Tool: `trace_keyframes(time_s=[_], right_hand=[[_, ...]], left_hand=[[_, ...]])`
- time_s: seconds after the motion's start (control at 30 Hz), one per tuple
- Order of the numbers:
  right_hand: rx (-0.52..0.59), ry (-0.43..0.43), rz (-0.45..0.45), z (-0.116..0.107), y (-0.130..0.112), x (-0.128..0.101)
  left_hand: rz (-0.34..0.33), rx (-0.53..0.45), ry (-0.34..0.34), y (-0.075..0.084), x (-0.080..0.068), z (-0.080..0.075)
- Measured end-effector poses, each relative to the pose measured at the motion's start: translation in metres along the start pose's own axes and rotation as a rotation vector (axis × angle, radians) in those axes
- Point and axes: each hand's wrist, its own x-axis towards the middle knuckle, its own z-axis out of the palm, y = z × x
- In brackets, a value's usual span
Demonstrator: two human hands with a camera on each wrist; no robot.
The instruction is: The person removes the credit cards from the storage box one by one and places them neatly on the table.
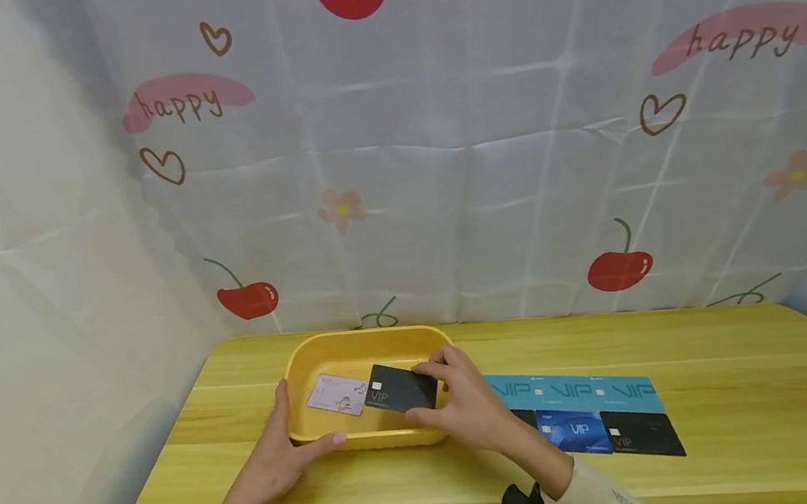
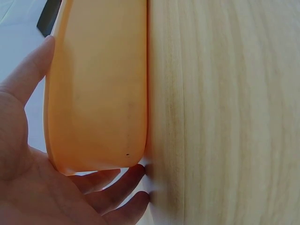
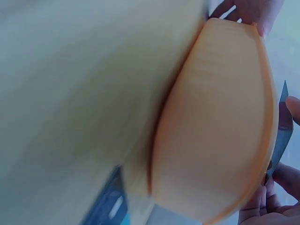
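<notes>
Tray [image 1: 369,342]: one, yellow, on the desk [image 1: 752,386], left of middle, toward the far edge. Left hand [image 1: 270,462]: grasping the tray's left end, thumb at the near rim. Right hand [image 1: 467,404]: pinching a black card [image 1: 400,391] over the tray's right half. Pink card [image 1: 335,396]: in the tray, left half. Right of tray, far row: three teal cards [image 1: 575,391]; near row: blue card [image 1: 577,432], second black card [image 1: 645,432] at its right.

passable: tabletop [image 1: 760,385] right of cards [image 1: 579,424]; obstacle: right hand [image 1: 469,406] over tray [image 1: 389,439]
</notes>
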Motion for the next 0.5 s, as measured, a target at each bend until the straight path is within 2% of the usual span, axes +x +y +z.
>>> trace_keyframes(time_s=[0.23, 0.5], right_hand=[[-0.002, -0.008, 0.051, -0.013, 0.006, -0.019], [0.043, 0.012, 0.049, -0.025, 0.012, -0.03]], left_hand=[[-0.025, 0.007, -0.003, 0.0, 0.001, -0.001], [-0.006, -0.007, -0.014, -0.001, 0.002, 0.0]])
